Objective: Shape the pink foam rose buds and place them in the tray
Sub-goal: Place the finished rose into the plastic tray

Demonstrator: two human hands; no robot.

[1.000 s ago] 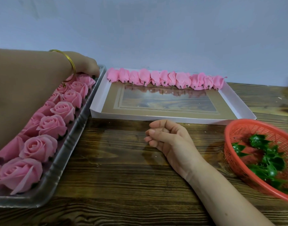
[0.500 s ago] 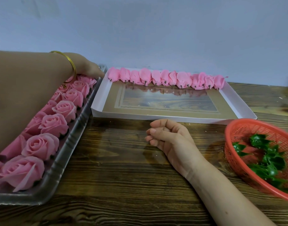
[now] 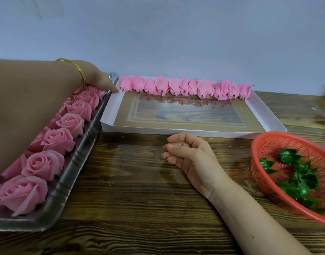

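A silver metal tray [image 3: 79,162] on the left holds several shaped pink foam roses [image 3: 58,139] in rows. A row of several unshaped pink buds [image 3: 183,87] lies along the far side of a flat white box lid [image 3: 194,131]. My left hand [image 3: 101,80], with a gold bangle on the wrist, reaches over the far end of the metal tray, its fingertip touching the white lid's left corner beside the first bud; nothing shows in its grasp. My right hand [image 3: 189,155] rests on the table in front of the lid, fingers loosely curled around nothing.
A red plastic basket [image 3: 264,150] with several green plastic calyxes [image 3: 297,175] stands at the right, partly out of frame. Everything sits on a dark wooden table [image 3: 130,190] against a pale blue wall.
My left hand has slid rightward from over the roses at the tray's far end to the white lid's corner. My right hand has stayed where it was.
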